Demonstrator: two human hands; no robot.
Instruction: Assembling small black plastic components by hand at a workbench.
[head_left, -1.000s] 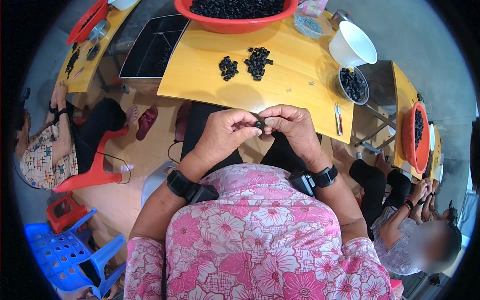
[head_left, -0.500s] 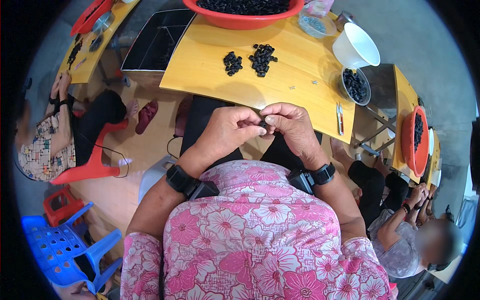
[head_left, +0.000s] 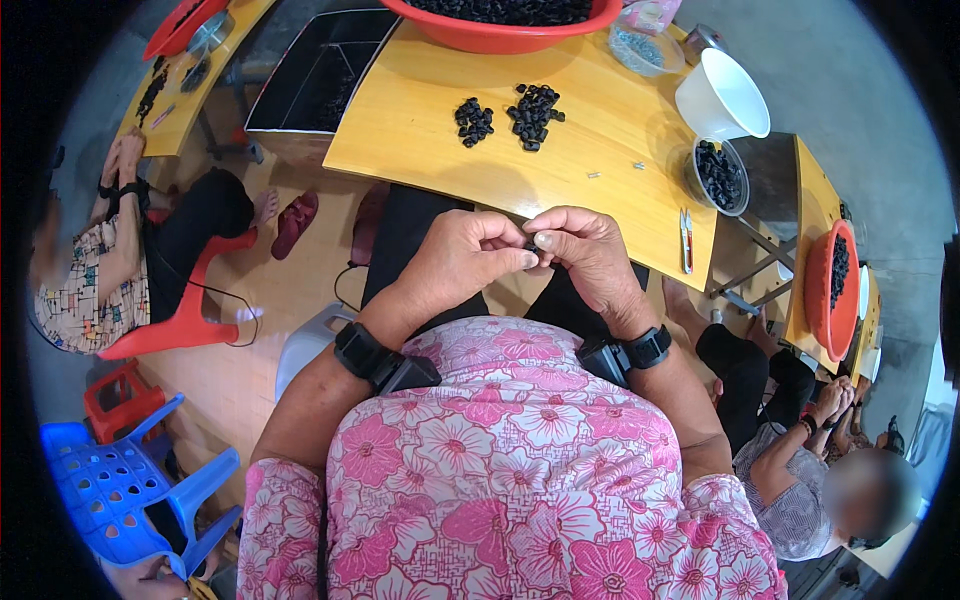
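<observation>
My left hand (head_left: pixel 468 252) and my right hand (head_left: pixel 583 252) meet in front of me, just off the near edge of the yellow table (head_left: pixel 400 130). Between their fingertips they pinch a small black piece (head_left: pixel 532 247), mostly covered by the thumbs and fingers. Beyond the hands lie two little heaps of black pieces, a smaller left heap (head_left: pixel 474 122) and a larger right heap (head_left: pixel 535 116). Two tiny pale metal bits, one nearer bit (head_left: pixel 593 175) and one farther bit (head_left: pixel 638 166), rest to their right. Thread snips (head_left: pixel 686 240) lie near the table's right edge.
A red basin (head_left: pixel 510 36) of black pieces stands at the far edge. At the right are a white bucket (head_left: pixel 722 95), a clear bowl (head_left: pixel 720 178) of black pieces and a tub (head_left: pixel 645 50) of bluish bits. Co-workers sit at both sides. A blue chair (head_left: pixel 110 490) stands lower left.
The view has shifted slightly, so the table and its contents sit a little farther right. Both hands keep their pinch on the small black piece, with only slight finger movement.
</observation>
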